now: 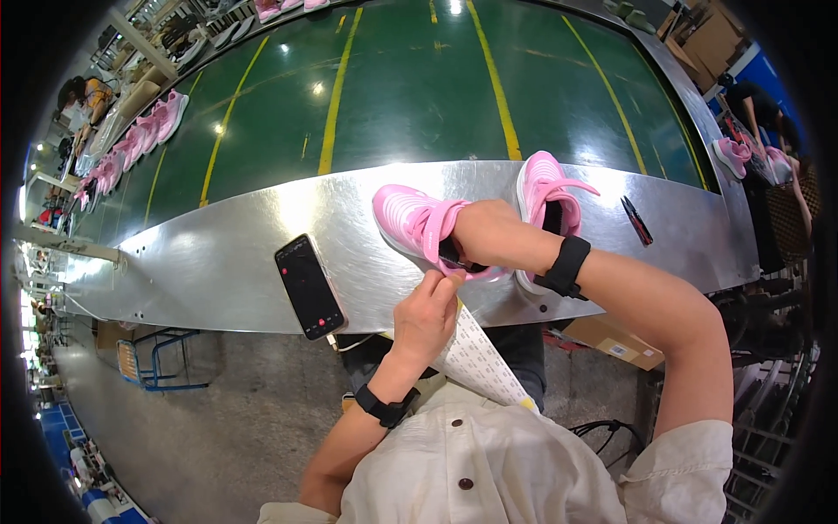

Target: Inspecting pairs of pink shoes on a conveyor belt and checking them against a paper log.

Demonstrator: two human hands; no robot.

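A pink sneaker (403,218) with a white sole lies on the metal edge of the table, toe pointing up and left. My left hand (425,319) is closed at its heel, thumb and fingertips pinching the collar. Into the shoe's opening reaches my right hand (491,234); its fingers are hidden there, so what they hold cannot be made out. Just right of it stands a second pink sneaker (543,179), its strap loose and sticking out to the right. A white sheet with rows of small printed marks (478,358) slopes over my lap below the hands.
A phone (310,288) with a cable lies left of the shoes. Black-and-red nippers (637,221) lie to the right. Beyond is a green conveyor belt (419,87) with yellow lines. Pink shoes (140,135) line its left side. Other people work at both sides. A cardboard box (614,341) sits below.
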